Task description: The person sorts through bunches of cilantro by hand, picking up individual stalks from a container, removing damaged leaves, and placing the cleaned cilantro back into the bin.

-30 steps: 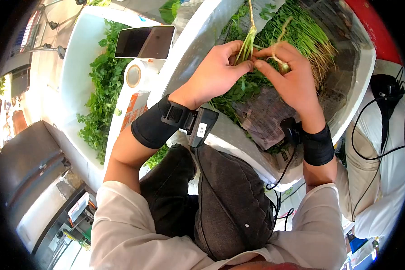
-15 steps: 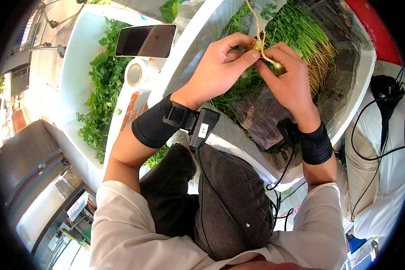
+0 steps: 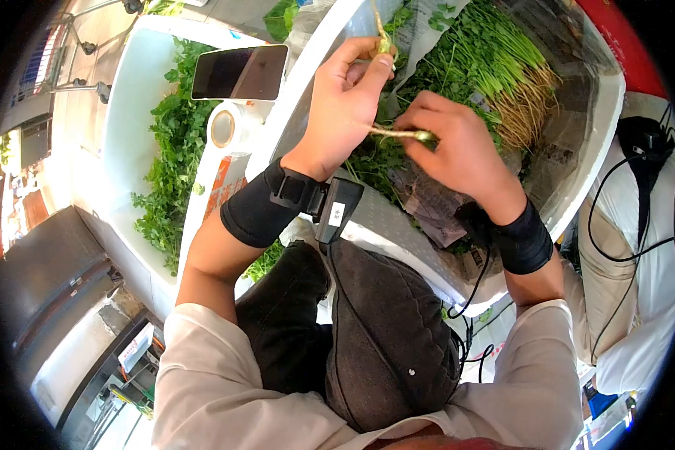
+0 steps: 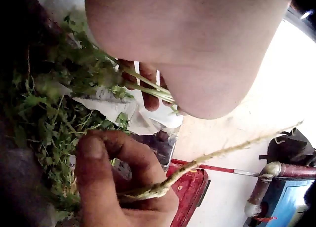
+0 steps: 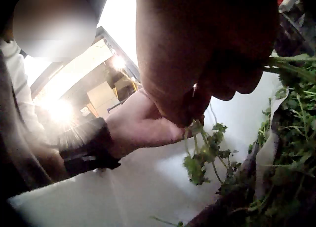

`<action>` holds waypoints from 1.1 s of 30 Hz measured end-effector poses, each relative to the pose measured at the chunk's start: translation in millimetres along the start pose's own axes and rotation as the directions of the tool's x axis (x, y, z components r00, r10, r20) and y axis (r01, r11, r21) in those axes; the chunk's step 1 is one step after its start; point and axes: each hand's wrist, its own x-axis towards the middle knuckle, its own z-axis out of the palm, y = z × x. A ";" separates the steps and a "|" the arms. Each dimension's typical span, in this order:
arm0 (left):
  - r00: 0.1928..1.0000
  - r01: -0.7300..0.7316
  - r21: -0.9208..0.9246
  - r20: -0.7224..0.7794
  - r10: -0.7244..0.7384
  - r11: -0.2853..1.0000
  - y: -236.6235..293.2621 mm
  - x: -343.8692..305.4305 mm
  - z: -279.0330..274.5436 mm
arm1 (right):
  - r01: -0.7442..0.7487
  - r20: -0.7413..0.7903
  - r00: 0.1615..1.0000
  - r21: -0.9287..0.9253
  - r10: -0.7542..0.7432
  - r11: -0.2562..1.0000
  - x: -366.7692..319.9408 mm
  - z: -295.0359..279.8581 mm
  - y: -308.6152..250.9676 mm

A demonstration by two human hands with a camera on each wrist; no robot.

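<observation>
My left hand (image 3: pixel 339 112) pinches a rooted coriander plant (image 3: pixel 385 43) between thumb and fingers, its pale root pointing away from me. Its green stems (image 4: pixel 153 91) show beneath the palm in the left wrist view. Lower and to the right, my right hand (image 3: pixel 461 150) holds another coriander plant by its base, its long tan root (image 3: pixel 390 133) sticking out leftward past the fingers. Leaves (image 5: pixel 205 155) dangle below the hands in the right wrist view. Under both hands lies a bundle of coriander (image 3: pixel 495 56), with its brown roots to the right.
A white foam box (image 3: pixel 615 94) lined with newspaper (image 3: pixel 427 199) holds the bundle. To the left stands a second white box (image 3: pixel 120 142) with leafy greens (image 3: pixel 174 157). Between them are a phone (image 3: pixel 240 73) and a white roll (image 3: pixel 223 127). Cables hang beside my right forearm.
The hands were together at the roots and are now apart. My left hand has moved left and away from me; my right has come lower with a root in it.
</observation>
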 end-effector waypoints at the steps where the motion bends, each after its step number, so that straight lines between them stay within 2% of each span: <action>1: 1.000 0.000 -0.001 0.001 0.000 1.000 0.3 0.5 0.5 | -0.053 -0.049 0.998 -0.062 0.050 0.997 -0.7 -2.1 4.2; 3: 1.000 0.013 0.024 -0.022 -0.013 1.000 1.8 2.2 0.2 | -0.141 -0.172 0.979 -0.187 0.109 0.972 -1.3 -5.5 13.1; 4: 0.999 0.022 0.036 -0.032 -0.021 0.999 2.1 2.5 0.2 | -0.143 -0.174 0.978 -0.186 0.111 0.972 -0.6 -7.0 14.4; 6: 0.999 -0.026 0.032 -0.020 0.027 0.999 0.2 2.2 1.2 | -0.288 -0.340 0.906 -0.055 0.254 0.956 1.9 -12.6 13.1; 7: 0.997 -0.074 0.025 -0.011 0.075 0.997 -0.5 2.0 2.4 | -0.221 -0.395 0.896 -0.001 0.202 0.975 4.5 -12.4 14.8; 8: 0.997 -0.073 0.024 -0.006 0.073 0.997 -0.3 1.8 2.5 | -0.225 -0.398 0.894 -0.001 0.206 0.974 7.1 -11.8 18.7; 10: 0.997 -0.030 -0.004 0.067 0.031 1.000 2.6 1.1 1.8 | 0.071 -0.472 0.880 0.010 -0.058 0.997 10.7 -9.2 24.7; 11: 0.997 -0.030 -0.004 0.068 0.030 1.000 2.5 0.9 2.0 | 0.070 -0.473 0.879 0.011 -0.057 0.997 9.4 -8.8 22.3; 13: 0.994 -0.040 0.003 0.099 0.040 0.999 2.1 0.4 2.2 | -0.084 -0.289 0.940 0.323 0.183 0.943 6.3 -8.7 14.7; 17: 0.991 -0.090 -0.136 0.086 0.102 0.987 -0.1 3.2 2.3 | -0.048 -0.278 0.952 0.278 0.128 0.959 4.9 -10.0 20.9; 19: 0.992 0.004 -0.222 0.126 0.025 0.975 -0.6 2.7 0.1 | -0.104 -0.268 0.946 0.274 0.180 0.956 4.0 -8.7 22.6; 20: 0.992 0.004 -0.222 0.125 0.024 0.975 -1.3 3.3 0.1 | -0.104 -0.267 0.947 0.275 0.180 0.956 3.7 -8.4 25.0; 22: 0.989 0.013 -0.295 0.146 0.031 0.955 -2.6 5.0 0.4 | -0.049 -0.226 0.971 0.137 0.080 0.989 3.2 -8.5 30.9; 26: 0.993 -0.017 -0.324 0.101 0.053 0.946 -2.6 5.2 -0.5 | -0.025 -0.246 0.968 0.118 0.053 0.993 2.9 -14.6 31.6; 28: 0.996 0.007 -0.365 0.090 0.028 0.931 -4.8 5.7 -3.3 | -0.196 -0.152 0.957 0.286 0.247 0.938 3.2 -22.8 23.6; 32: 0.995 0.028 -0.419 0.095 0.013 0.908 -7.4 6.3 -3.7 | -0.248 -0.094 0.951 0.332 0.294 0.910 4.4 -32.6 12.8; 33: 0.993 0.040 -0.436 0.115 0.012 0.899 -8.6 6.9 -4.2 | -0.275 -0.055 0.945 0.404 0.323 0.873 4.6 -32.9 8.9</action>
